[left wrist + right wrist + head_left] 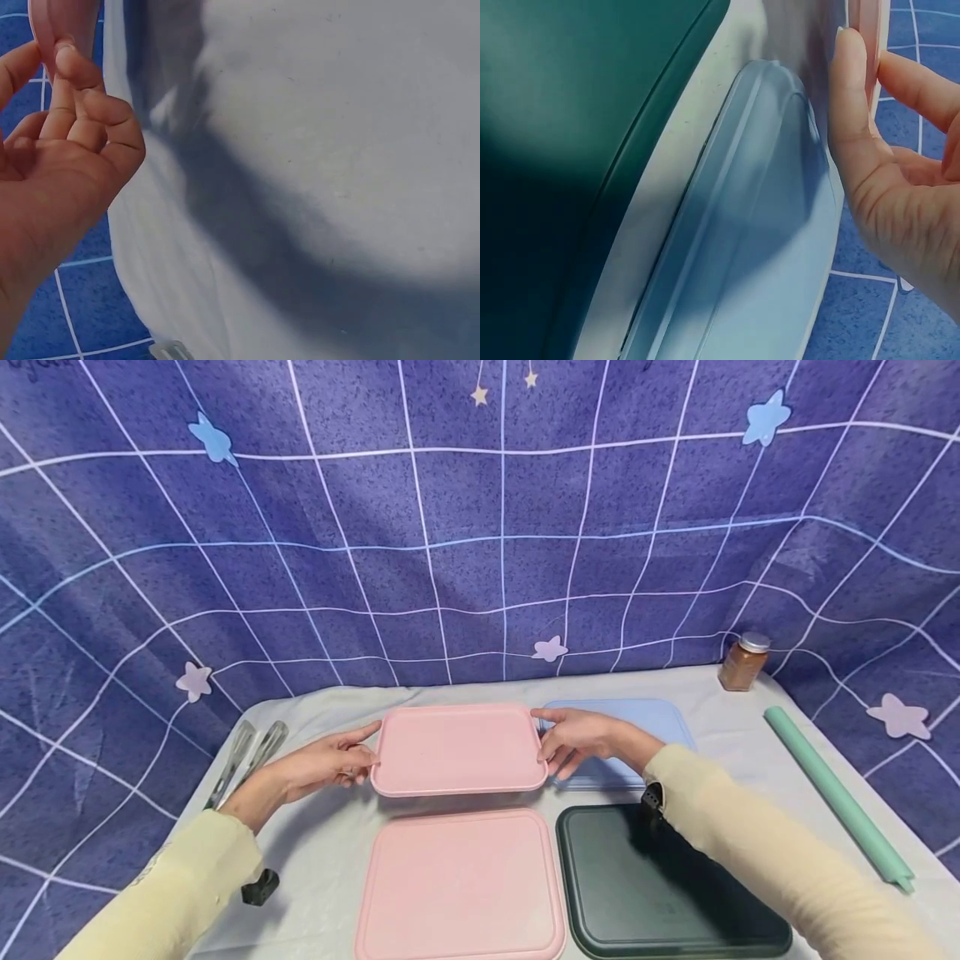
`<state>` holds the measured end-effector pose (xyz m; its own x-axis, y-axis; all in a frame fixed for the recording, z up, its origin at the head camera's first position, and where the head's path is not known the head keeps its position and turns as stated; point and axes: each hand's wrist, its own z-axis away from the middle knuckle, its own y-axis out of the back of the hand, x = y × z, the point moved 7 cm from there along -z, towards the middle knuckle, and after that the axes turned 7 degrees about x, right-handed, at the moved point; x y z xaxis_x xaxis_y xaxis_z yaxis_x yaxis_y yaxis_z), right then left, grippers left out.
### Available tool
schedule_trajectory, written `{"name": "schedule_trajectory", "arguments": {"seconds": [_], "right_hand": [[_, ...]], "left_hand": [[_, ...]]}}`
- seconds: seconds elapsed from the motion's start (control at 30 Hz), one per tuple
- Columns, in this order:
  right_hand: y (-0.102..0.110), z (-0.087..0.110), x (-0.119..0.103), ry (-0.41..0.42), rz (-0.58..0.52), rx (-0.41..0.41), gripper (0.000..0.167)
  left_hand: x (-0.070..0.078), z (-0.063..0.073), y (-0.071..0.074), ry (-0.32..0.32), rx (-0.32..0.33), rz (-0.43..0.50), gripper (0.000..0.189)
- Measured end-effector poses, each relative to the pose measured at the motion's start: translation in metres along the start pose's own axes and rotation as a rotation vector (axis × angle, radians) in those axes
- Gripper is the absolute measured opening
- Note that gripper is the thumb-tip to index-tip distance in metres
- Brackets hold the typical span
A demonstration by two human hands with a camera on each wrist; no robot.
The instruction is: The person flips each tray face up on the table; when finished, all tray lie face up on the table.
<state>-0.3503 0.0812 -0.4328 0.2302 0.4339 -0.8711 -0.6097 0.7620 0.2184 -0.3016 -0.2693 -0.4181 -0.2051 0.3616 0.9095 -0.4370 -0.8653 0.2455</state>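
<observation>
Fingers (362,734) of the left hand (318,766) and right hand (588,735) pinch a pink tray (461,749) by its ends at centre frame.

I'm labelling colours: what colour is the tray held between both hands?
Pink; the tray shows best in the head view.

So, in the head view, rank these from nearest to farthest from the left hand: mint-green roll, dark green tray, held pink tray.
1. Held pink tray: centre, gripped by the left hand.
2. Dark green tray: front right.
3. Mint-green roll: far right.
</observation>
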Motion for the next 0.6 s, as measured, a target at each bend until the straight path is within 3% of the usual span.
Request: {"name": "schedule_trajectory", "arguments": {"seconds": [0.23,0.6], "right_hand": [[-0.007,-0.009,0.007,-0.064,0.000,-0.006,0.099],[-0.009,-0.016,0.006,-0.126,0.098,0.061,0.100]], "left_hand": [[-0.015,-0.002,-0.004,0.096,-0.041,0.026,0.096],[-0.030,-0.009,-0.004,0.088,-0.002,-0.072,0.089]]}}
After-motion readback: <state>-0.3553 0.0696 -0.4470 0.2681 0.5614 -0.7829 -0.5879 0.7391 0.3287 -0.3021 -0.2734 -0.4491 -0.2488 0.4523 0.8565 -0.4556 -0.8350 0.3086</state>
